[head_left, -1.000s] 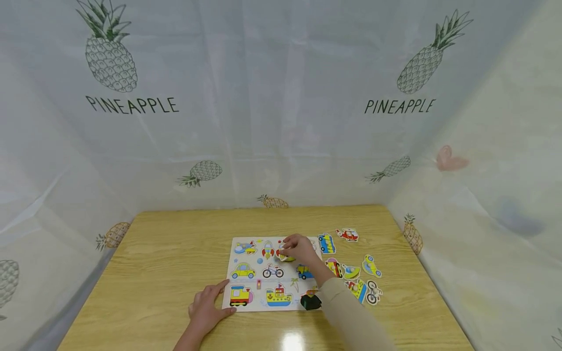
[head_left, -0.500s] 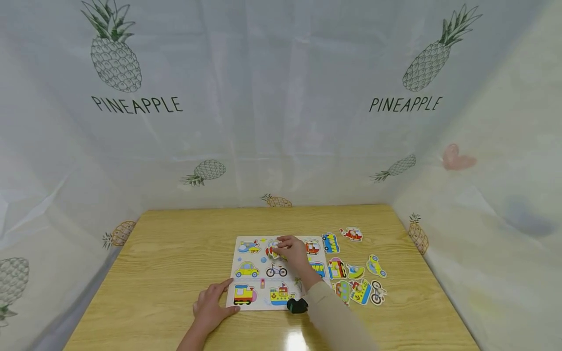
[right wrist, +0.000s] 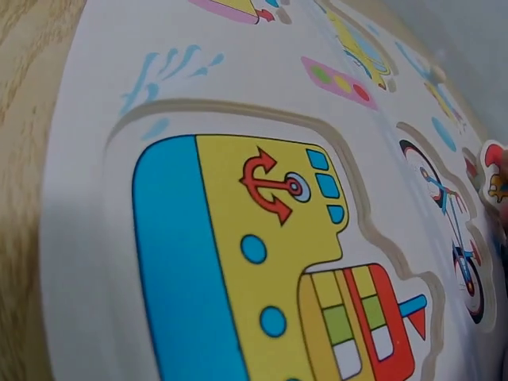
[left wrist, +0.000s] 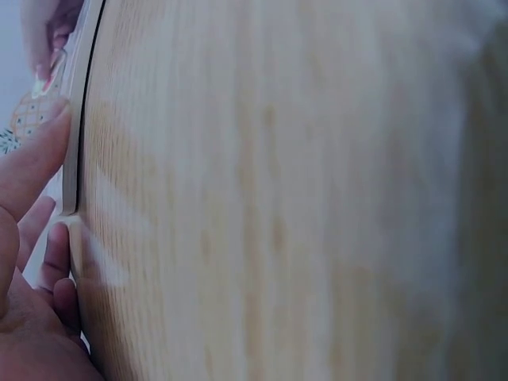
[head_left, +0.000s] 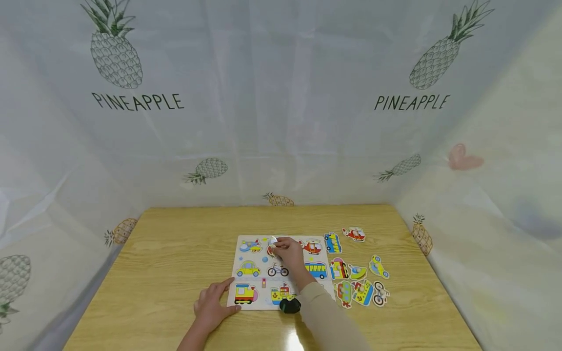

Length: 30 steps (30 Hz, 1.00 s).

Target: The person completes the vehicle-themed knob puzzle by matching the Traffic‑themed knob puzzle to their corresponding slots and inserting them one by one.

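Head: the right hand (head_left: 288, 253) pinches a red-and-white piece (head_left: 270, 250) over the upper middle of the white board (head_left: 262, 296); the left hand (head_left: 210, 305), spread, touches its edge. Left wrist: the piece looks blurred. Right wrist: pale rim, red and yellow-orange patches

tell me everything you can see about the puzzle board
The puzzle board is a white rectangle, apparently wooden, with shaped recesses showing coloured vehicles, among them a car, bicycle, train and ship. It lies flat on the table. The left hand touches its left side. The right hand, pinching a piece, and the sleeve hide parts of it; whether that piece touches the board is unclear.
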{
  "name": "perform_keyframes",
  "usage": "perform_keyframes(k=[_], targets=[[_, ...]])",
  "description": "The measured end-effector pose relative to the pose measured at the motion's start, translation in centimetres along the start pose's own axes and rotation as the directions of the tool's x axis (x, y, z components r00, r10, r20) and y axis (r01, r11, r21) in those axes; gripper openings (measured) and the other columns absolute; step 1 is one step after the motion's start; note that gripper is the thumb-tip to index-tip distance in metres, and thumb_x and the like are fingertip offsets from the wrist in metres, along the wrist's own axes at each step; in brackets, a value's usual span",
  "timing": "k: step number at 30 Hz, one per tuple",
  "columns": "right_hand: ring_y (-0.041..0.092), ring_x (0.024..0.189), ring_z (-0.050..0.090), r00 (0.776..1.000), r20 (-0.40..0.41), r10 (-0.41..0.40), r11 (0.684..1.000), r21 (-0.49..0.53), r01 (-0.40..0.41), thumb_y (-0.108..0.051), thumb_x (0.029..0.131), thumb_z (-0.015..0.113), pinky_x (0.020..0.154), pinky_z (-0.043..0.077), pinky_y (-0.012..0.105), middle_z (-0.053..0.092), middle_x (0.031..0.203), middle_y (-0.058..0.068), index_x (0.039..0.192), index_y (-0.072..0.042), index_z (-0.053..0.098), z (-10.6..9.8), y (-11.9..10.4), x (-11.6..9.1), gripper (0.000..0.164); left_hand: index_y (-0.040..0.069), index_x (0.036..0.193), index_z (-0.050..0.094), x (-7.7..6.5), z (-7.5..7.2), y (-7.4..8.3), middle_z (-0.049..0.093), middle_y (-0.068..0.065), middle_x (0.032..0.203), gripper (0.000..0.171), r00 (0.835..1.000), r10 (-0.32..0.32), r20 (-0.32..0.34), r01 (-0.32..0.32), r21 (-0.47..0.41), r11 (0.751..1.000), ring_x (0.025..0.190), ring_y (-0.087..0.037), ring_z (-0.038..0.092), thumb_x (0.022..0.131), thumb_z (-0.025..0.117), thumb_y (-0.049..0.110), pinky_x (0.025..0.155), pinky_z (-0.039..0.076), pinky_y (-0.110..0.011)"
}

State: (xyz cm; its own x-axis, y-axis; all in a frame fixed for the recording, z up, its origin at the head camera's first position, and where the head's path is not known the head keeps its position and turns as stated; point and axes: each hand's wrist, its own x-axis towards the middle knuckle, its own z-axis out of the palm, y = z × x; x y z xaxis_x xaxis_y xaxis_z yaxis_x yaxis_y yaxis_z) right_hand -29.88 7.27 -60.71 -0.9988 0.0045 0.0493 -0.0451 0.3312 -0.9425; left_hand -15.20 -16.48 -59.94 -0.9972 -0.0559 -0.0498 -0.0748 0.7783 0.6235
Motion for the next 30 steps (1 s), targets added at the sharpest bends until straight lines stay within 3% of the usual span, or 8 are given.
perform_keyframes(k=[6, 21, 30], targets=[[0.014, 0.078, 0.063, 1.000, 0.009, 0.023, 0.999, 0.049, -0.023, -0.011, 0.083, 0.079, 0.064, 0.052, 0.029, 0.066, 0.114, 0.008, 0.092, -0.007, 0.074, -0.05, 0.11, -0.17, 0.011, 0.023, 0.137, 0.056, -0.04, -0.16, 0.13, 0.056, -0.005, 0.119, 0.082, 1.000, 0.006, -0.003, -0.006, -0.005, 1.000, 0.108, -0.034, 0.044, 0.064, 0.089, 0.041, 0.078, 0.029, -0.051], [0.014, 0.072, 0.056, 0.999, 0.017, 0.043, 0.999, 0.002, -0.043, -0.017, 0.084, 0.079, 0.061, 0.048, 0.029, 0.062, 0.091, 0.001, 0.093, -0.009, 0.071, 0.22, 0.04, -0.24, 0.014, 0.022, 0.137, 0.056, -0.10, -0.51, 0.39, 0.055, -0.008, 0.122, 0.082, 1.000, 0.014, 0.011, -0.013, -0.011, 1.000, 0.109, -0.035, 0.043, 0.064, 0.088, 0.043, 0.078, 0.030, -0.052], [0.015, 0.086, 0.056, 0.997, 0.038, -0.060, 0.990, -0.122, 0.064, -0.017, 0.084, 0.078, 0.070, 0.047, 0.029, 0.060, 0.102, -0.002, 0.087, -0.013, 0.074, -0.10, 0.07, -0.03, 0.007, 0.022, 0.137, 0.056, -0.02, -0.19, 0.12, 0.055, -0.008, 0.121, 0.083, 1.000, 0.013, 0.001, -0.013, -0.008, 1.000, 0.108, -0.035, 0.043, 0.064, 0.088, 0.043, 0.077, 0.030, -0.050]])
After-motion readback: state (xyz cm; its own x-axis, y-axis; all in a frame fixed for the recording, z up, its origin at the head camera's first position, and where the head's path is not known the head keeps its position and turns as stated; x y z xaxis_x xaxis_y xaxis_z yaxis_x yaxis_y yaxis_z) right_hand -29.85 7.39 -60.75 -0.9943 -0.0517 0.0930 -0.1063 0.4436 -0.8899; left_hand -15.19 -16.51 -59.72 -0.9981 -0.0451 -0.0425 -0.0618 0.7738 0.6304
